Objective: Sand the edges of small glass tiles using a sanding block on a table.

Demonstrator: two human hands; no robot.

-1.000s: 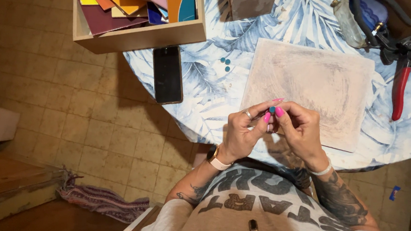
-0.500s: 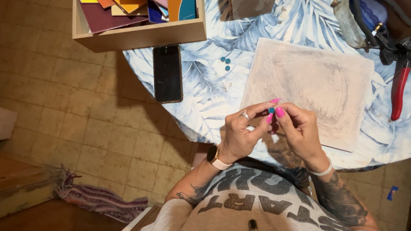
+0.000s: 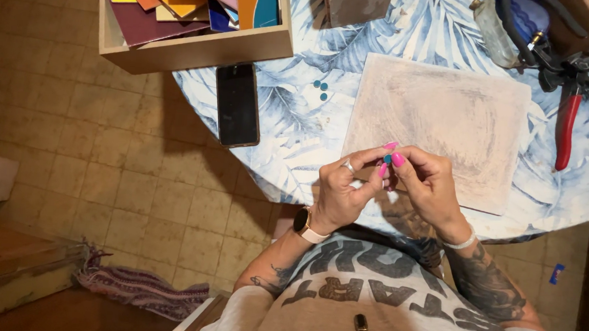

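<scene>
The left hand (image 3: 344, 190) and right hand (image 3: 426, 185) meet fingertip to fingertip above the near edge of the pale square board (image 3: 442, 124). A small teal round piece (image 3: 387, 159) sits pinched between the closed fingertips of both hands; the remaining fingers are curled in. Three matching teal pieces (image 3: 321, 88) lie on the leaf-patterned tablecloth (image 3: 289, 144), well beyond the left fingers. A black phone (image 3: 237, 104) lies further left of the left fingers. Red-handled pliers (image 3: 565, 122) lie well beyond the right fingers. A wooden box (image 3: 199, 45) of coloured sheets stands beyond the phone.
</scene>
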